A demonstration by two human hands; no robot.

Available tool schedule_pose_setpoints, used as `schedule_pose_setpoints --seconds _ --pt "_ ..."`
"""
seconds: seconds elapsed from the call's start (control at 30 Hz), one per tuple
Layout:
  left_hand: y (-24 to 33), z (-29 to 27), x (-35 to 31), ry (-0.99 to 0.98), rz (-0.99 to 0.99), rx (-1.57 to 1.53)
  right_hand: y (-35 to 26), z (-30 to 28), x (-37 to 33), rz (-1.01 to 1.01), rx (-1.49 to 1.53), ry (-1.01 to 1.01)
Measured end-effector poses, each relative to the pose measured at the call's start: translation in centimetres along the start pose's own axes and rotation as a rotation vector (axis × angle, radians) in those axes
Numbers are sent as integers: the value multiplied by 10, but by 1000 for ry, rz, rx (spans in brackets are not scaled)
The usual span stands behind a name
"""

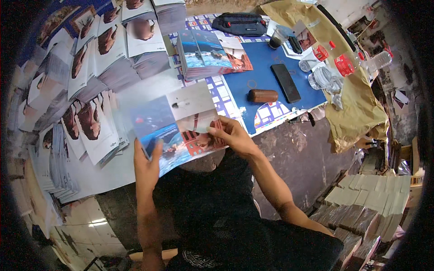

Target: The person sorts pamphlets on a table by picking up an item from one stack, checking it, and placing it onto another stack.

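Note:
Held between my two hands, above the table's near edge, is a printed sheet (174,122) with a blue sea picture on its left part and grey and red pictures on its right. My left hand (148,165) grips the lower left edge, thumb on the face. At the right edge my right hand (235,137) pinches it between thumb and fingers. Beyond the sheet lies a stack of similar blue sea prints (203,49), with a red and white print (237,56) beside it. On the left, white booklets (92,126) with brown pictures lie fanned out.
Tall booklet stacks (113,65) fill the far left. Toward the right lie a brown cylindrical case (263,95), a black phone (285,83), a dark cup (275,42) and plastic bottles (346,64) on brown paper (361,108). A black pouch (239,23) rests at the back.

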State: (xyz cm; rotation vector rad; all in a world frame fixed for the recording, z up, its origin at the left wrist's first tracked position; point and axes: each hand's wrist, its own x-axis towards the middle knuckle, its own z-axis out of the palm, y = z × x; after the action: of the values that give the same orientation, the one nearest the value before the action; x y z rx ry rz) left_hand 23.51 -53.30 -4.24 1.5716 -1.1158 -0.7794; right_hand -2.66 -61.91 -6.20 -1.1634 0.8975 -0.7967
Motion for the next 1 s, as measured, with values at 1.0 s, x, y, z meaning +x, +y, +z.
schedule_pose_setpoints --seconds 1.0 --pt "-14 -8 -25 -21 -450 -698 29 78 26 -484 -1243 25"
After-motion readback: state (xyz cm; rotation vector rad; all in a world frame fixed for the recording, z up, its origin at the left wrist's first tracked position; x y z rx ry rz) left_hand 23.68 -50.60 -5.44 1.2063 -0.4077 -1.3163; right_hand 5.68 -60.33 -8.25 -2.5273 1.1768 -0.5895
